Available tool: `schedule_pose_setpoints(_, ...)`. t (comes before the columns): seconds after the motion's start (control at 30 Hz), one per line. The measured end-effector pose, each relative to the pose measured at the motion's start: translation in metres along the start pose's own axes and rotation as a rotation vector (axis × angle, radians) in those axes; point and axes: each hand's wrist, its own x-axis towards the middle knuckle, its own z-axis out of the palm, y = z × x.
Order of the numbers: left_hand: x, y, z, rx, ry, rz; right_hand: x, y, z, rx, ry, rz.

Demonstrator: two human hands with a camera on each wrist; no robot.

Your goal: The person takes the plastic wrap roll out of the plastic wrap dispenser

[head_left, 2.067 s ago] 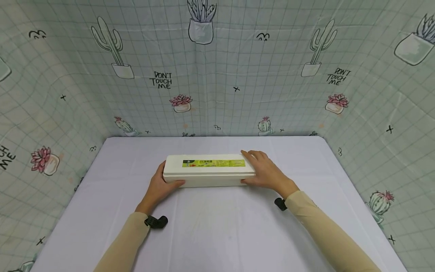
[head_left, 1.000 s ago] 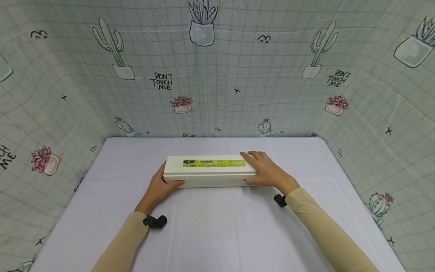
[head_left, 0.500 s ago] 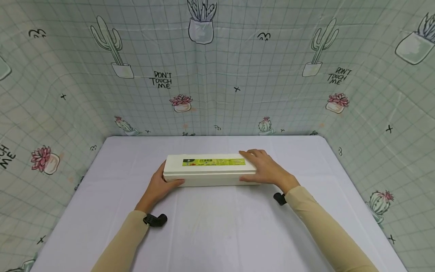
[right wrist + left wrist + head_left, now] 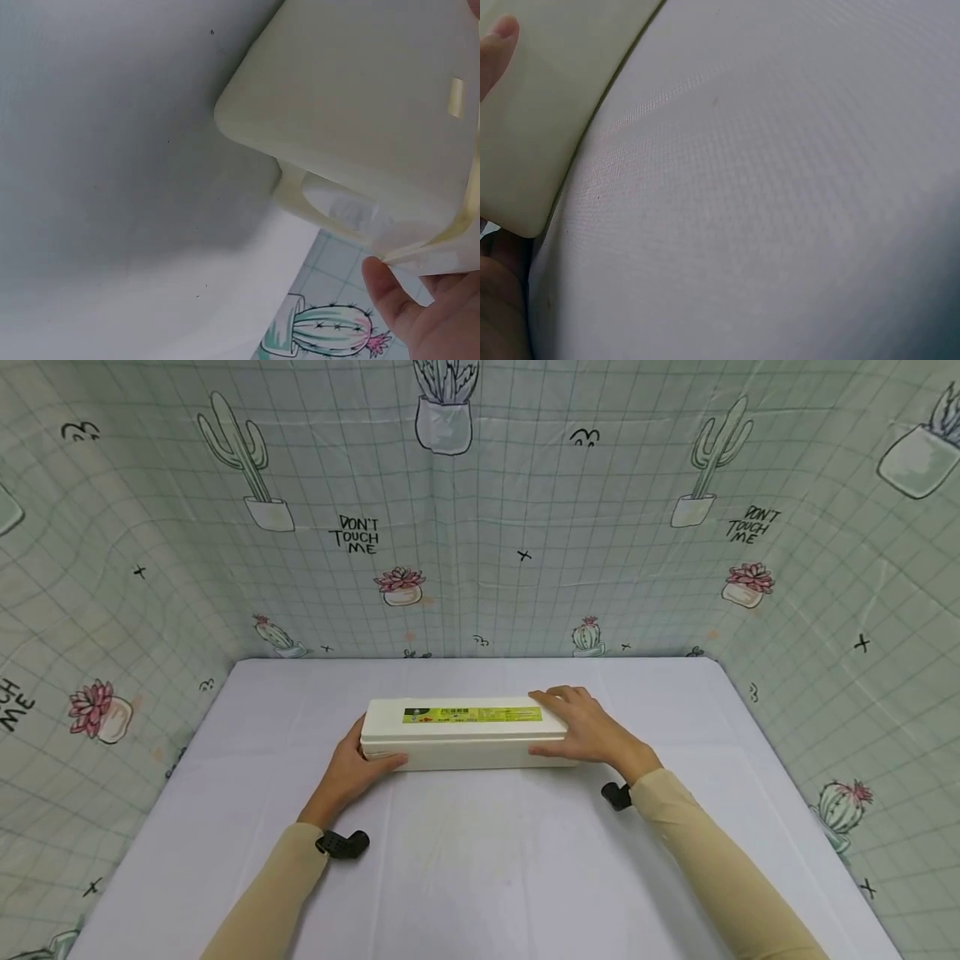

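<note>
A long white cling film box (image 4: pixel 465 755) with a yellow-green label lies across the table. My left hand (image 4: pixel 356 772) grips its left end, thumb along the front face and the other fingers mostly hidden behind. At the right end my right hand (image 4: pixel 588 732) holds the box, thumb on the front and fingers over the top. In the right wrist view, the end of the box (image 4: pixel 345 97) shows an opening with something clear and whitish inside, and a fingertip of the right hand (image 4: pixel 435 315) touches the edge there. The left wrist view shows the thumb on the box (image 4: pixel 547 97).
White cloth covers the table (image 4: pixel 450 877). Behind and on both sides hangs a curtain (image 4: pixel 480 527) with a grid, cactus drawings and lettering. A black wrist camera (image 4: pixel 343 845) sits on the left wrist and another black camera (image 4: pixel 617 796) on the right.
My right hand has shifted slightly upward in the view, its thumb moving a little along the box front. The lid's right end sits slightly higher. My left hand stays in place.
</note>
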Motion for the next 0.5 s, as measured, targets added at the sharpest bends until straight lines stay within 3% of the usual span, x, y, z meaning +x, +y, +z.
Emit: schedule_pose_setpoints(0.5, 0.0017, -0.0015, -0.0033, -0.009, -0.009, -0.03, 0.0041, -0.0019, -0.0045, 0.052, 0.036, 0.011)
